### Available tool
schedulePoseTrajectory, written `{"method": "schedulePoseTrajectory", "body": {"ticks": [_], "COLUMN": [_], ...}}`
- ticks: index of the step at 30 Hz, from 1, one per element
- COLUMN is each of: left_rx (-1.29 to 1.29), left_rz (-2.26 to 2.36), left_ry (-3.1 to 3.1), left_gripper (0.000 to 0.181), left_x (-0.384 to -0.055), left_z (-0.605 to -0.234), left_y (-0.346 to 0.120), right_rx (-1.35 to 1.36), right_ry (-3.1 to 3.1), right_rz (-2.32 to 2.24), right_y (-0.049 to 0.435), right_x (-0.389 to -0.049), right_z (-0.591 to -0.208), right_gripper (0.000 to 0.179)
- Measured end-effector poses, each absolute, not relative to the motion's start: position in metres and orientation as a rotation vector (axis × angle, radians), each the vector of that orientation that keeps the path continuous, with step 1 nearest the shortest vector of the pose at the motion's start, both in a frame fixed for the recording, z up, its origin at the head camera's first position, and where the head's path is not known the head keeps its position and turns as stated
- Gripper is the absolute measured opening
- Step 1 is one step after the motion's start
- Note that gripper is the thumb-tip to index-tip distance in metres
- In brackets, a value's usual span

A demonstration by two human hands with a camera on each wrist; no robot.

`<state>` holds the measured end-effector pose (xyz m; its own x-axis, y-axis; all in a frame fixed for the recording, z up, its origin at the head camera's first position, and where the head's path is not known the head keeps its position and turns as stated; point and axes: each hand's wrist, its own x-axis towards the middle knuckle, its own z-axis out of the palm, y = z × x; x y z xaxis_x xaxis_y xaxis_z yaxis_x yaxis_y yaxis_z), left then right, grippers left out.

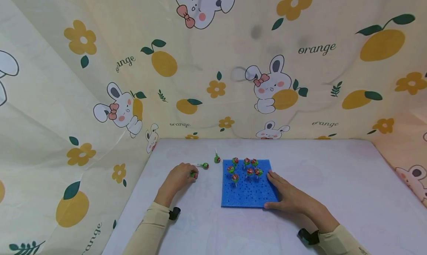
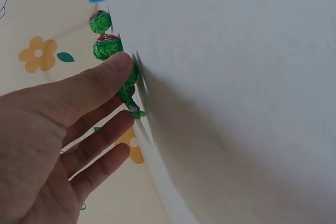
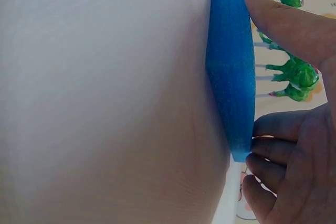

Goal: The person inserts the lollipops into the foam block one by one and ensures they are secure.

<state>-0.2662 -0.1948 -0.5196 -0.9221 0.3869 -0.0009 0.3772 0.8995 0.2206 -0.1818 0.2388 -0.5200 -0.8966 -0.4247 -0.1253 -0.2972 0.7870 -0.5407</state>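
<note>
A blue foam board [image 1: 247, 195] dotted with small holes lies on the white table. Several lollipops [image 1: 250, 171] in green and red wrappers stand upright in its back half. My left hand [image 1: 181, 177], left of the board, pinches a lollipop [image 2: 129, 80] by its wrapped head between thumb and fingers, low over the table. My right hand [image 1: 290, 195] is spread around the board's near right corner. Its thumb [image 3: 278, 22] touches the near edge and the fingertips rest against the right side.
Two loose lollipops lie on the table between left hand and board: one lollipop [image 1: 205, 166] just past the fingers, another lollipop [image 1: 217, 159] farther back. A printed cloth wall [image 1: 207, 110] rises behind the table [image 1: 320, 166] and at its sides.
</note>
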Motion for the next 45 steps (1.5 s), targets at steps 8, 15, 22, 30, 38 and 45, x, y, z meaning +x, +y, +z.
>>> {"method": "schedulePoseTrajectory", "body": {"ticks": [8, 15, 22, 30, 38, 45], "left_rx": [0.628, 0.626, 0.62, 0.774, 0.854, 0.942], "left_rz": [0.317, 0.416, 0.551, 0.84, 1.031, 1.152], "left_ry": [3.036, 3.035, 2.998, 2.923, 2.887, 2.884], "left_gripper": [0.025, 0.025, 0.03, 0.023, 0.025, 0.029], "left_x": [-0.268, -0.264, -0.257, -0.251, -0.249, -0.244], "left_z": [-0.522, -0.517, -0.508, -0.495, -0.486, -0.473], "left_y": [-0.192, -0.187, -0.18, -0.172, -0.165, -0.154], "right_rx": [-0.557, -0.551, -0.581, -0.578, -0.576, -0.596], "right_ry": [2.74, 2.744, 2.747, 2.758, 2.755, 2.76], "right_rz": [-0.762, -0.746, -0.748, -0.726, -0.731, -0.742], "right_y": [0.238, 0.237, 0.237, 0.238, 0.238, 0.238], "right_x": [-0.181, -0.181, -0.182, -0.183, -0.183, -0.183], "right_z": [-0.52, -0.519, -0.518, -0.521, -0.521, -0.52], "right_gripper": [0.117, 0.118, 0.118, 0.118, 0.118, 0.117]}}
